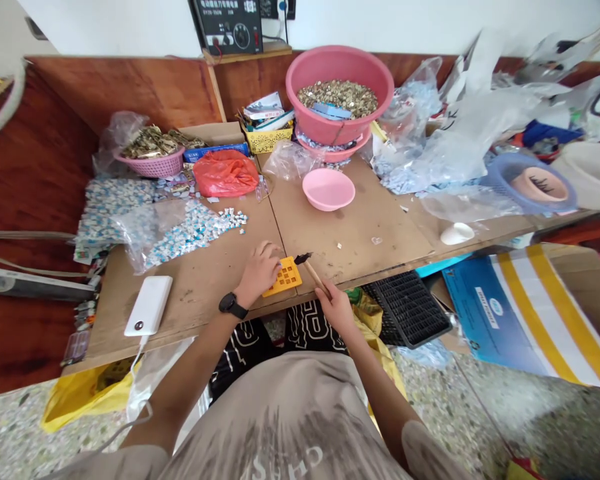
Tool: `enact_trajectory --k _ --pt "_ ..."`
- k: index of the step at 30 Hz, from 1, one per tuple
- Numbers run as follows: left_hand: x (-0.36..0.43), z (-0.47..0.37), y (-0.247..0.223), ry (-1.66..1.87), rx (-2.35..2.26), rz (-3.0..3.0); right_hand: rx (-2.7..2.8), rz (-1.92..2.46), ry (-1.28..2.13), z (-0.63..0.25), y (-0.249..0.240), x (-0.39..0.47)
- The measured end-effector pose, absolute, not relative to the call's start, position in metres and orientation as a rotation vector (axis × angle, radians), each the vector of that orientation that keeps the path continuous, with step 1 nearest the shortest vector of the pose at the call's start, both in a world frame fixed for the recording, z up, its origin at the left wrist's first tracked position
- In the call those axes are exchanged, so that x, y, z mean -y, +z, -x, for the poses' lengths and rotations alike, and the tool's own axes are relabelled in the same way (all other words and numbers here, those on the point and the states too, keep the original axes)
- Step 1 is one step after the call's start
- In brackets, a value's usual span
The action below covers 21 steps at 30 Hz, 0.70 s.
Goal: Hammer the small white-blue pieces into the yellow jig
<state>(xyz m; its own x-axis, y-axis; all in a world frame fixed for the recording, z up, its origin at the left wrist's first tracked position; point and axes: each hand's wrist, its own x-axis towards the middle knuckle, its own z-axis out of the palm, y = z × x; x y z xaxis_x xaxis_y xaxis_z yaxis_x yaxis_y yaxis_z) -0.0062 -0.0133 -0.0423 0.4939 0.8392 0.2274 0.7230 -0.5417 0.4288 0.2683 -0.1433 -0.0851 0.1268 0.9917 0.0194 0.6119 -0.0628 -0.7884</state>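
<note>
One stick [313, 274], dark at its tip, is gripped by the right hand [337, 308] just below the centre of the frame. Its tip is held beside the yellow tray [288, 277], which is set at the front edge of the counter [195, 300], mid-frame. The tray is partly covered by the left hand [259, 273], its fingers bent; whether anything is pinched there cannot be told. Blue-and-white pieces [195, 230] are heaped at centre left. At upper centre, a pink bowl [329, 191] is placed before a large basin [307, 107], partly filled with brassy pieces [337, 93].
</note>
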Motion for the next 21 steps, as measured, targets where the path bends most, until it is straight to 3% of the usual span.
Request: enact_trajectory --k 7,13,21 --pt "0.032 0.004 -0.044 0.762 -1.614 -2.289 1.717 1.822 0.636 -0.260 -0.063 0.134" --pt "0.058 0.049 -0.049 1.016 -1.912 -1.984 1.875 1.814 0.563 -0.247 -0.063 0.134" --pt "0.061 0.092 -0.082 0.887 -1.817 -1.859 2.008 1.874 0.498 -0.247 -0.075 0.129"
